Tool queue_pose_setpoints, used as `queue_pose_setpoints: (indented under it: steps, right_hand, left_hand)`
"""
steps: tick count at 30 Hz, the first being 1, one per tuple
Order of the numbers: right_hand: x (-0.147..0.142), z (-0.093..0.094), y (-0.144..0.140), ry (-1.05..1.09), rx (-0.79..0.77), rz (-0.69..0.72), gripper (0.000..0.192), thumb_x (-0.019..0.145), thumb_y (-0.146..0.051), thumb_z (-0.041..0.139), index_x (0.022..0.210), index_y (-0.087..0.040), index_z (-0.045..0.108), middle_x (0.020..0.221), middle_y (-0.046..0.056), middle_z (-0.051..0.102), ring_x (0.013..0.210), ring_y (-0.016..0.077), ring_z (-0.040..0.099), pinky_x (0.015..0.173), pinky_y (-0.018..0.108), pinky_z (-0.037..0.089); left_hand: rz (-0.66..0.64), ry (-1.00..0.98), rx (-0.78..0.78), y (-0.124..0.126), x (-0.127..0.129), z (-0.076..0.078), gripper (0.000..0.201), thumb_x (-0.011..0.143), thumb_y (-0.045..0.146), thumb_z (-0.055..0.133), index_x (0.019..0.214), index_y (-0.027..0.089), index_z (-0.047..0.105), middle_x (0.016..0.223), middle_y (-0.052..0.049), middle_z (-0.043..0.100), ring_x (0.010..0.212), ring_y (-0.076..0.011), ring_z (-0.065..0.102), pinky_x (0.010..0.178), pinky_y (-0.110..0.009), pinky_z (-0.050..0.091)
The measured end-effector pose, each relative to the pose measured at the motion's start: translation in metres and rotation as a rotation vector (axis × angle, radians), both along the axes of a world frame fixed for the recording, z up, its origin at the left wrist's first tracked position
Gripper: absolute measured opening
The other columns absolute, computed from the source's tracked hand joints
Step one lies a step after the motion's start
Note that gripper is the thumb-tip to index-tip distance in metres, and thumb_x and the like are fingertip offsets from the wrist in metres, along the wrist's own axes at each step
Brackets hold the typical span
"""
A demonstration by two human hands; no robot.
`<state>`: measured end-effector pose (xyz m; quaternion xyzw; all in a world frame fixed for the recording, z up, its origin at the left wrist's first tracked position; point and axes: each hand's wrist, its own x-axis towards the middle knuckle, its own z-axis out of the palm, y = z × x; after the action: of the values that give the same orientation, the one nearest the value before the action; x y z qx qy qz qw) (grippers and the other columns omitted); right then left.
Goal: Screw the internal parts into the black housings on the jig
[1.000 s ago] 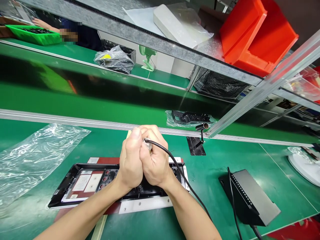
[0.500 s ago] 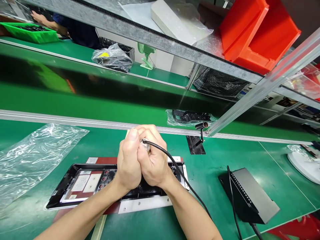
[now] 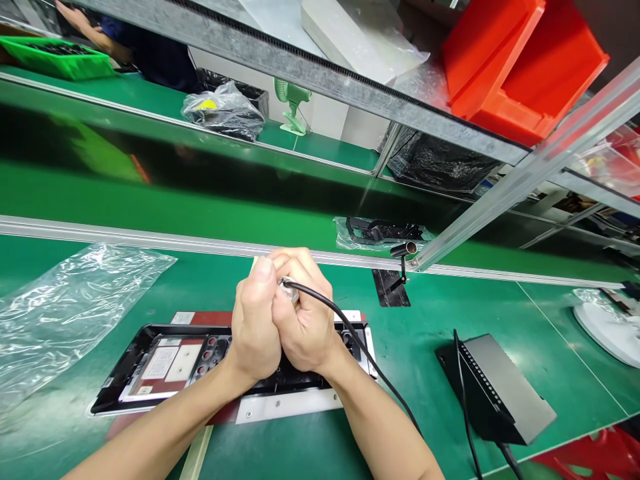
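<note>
My left hand [image 3: 256, 323] and my right hand [image 3: 310, 327] are closed together around a corded hand tool [image 3: 289, 288]. Only its shiny, metallic-looking rear end shows; my fingers hide the rest, so its exact kind is unclear. From that end a black cable [image 3: 345, 323] curves down to the right, past my right forearm. Below both hands lies a long black plastic frame [image 3: 135, 360] on a reddish-brown and white fixture [image 3: 280, 405]. My hands and wrists cover the middle of the frame and whatever the tool's front end meets.
Clear plastic film [image 3: 85, 313] lies to the left. On the right are a black-and-grey box with cables [image 3: 500, 387] and a small tool holder [image 3: 403, 252]. Bagged black parts [image 3: 383, 232] lie behind the rail. An overhead shelf carries a red bin [image 3: 500, 73]. A co-worker's arm [image 3: 95, 37] shows far left.
My hands keep the same grip on the corded tool over the black frame. The whole view has shifted very slightly; nothing else visibly differs.
</note>
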<state>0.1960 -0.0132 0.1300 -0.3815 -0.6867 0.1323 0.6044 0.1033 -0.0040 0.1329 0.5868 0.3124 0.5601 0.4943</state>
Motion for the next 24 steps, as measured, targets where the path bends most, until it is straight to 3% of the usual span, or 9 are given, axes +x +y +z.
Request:
queue_pose_setpoints:
  steps: [12, 24]
  right_hand:
    - [0.0001, -0.0001, -0.0003, 0.058, 0.004, 0.033, 0.027, 0.11, -0.042, 0.049, 0.093, -0.025, 0.06, 0.105, 0.007, 0.072, 0.106, 0.0201, 0.071, 0.094, 0.036, 0.064]
    - [-0.0003, -0.0009, -0.0003, 0.074, 0.002, 0.044, 0.025, 0.11, -0.04, 0.049, 0.094, -0.025, 0.061, 0.105, 0.007, 0.071, 0.107, 0.0212, 0.072, 0.095, 0.038, 0.064]
  left_hand:
    - [0.033, 0.043, -0.013, 0.0004, -0.0015, 0.0002, 0.062, 0.113, 0.063, 0.033, 0.067, 0.024, 0.046, 0.074, -0.003, 0.046, 0.07, -0.0211, 0.042, 0.067, -0.039, 0.04]
    - [0.033, 0.025, -0.012, 0.0018, -0.001, -0.0023, 0.065, 0.111, 0.072, 0.036, 0.068, 0.024, 0.046, 0.074, -0.003, 0.045, 0.07, -0.0207, 0.041, 0.065, -0.038, 0.039]
